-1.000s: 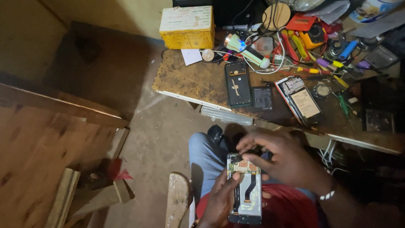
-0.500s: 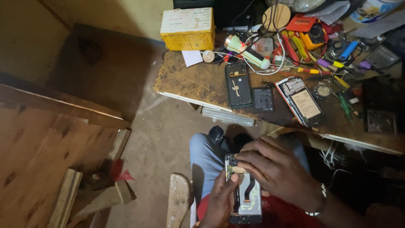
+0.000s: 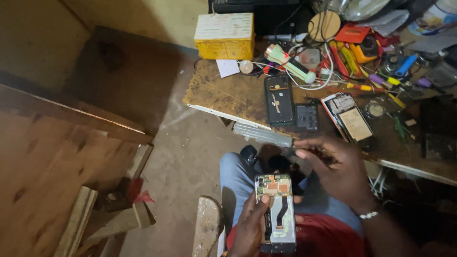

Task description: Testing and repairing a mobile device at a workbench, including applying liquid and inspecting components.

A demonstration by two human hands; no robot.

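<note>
Over the seated person's lap, the left hand [image 3: 251, 227] cradles an opened smartphone with its back cover removed [image 3: 277, 212], fingers wrapped round the left edge and thumb laid on the exposed interior, so that the green circuit board and dark ribbon cable face upward and stay level for work. The right hand [image 3: 335, 167] hovers just above and to the right of the phone, not touching it, fingers loosely curled and turned toward the bench edge; whether anything small is pinched between them cannot be told. Both hands sit below the front edge of the worn brown wooden workbench [image 3: 228, 97], leaving a narrow gap between phone and bench lip, where a pale grey ribbed strip [image 3: 263, 134] juts out. On the bench nearest the hands lie a black phone back panel [image 3: 279, 100], a small dark rectangular module [image 3: 307, 117] just beside it, and a second opened phone with an orange rim and a pale battery [image 3: 351, 117], all laid flat within reach. Farther back stand a yellow cardboard box [image 3: 224, 35] and a tangle of coloured screwdrivers and pliers [image 3: 362, 66] among white cables. To the left, bare dusty concrete floor [image 3: 181, 157] gives open room, bounded by slanted wooden planks [image 3: 52, 162].
</note>
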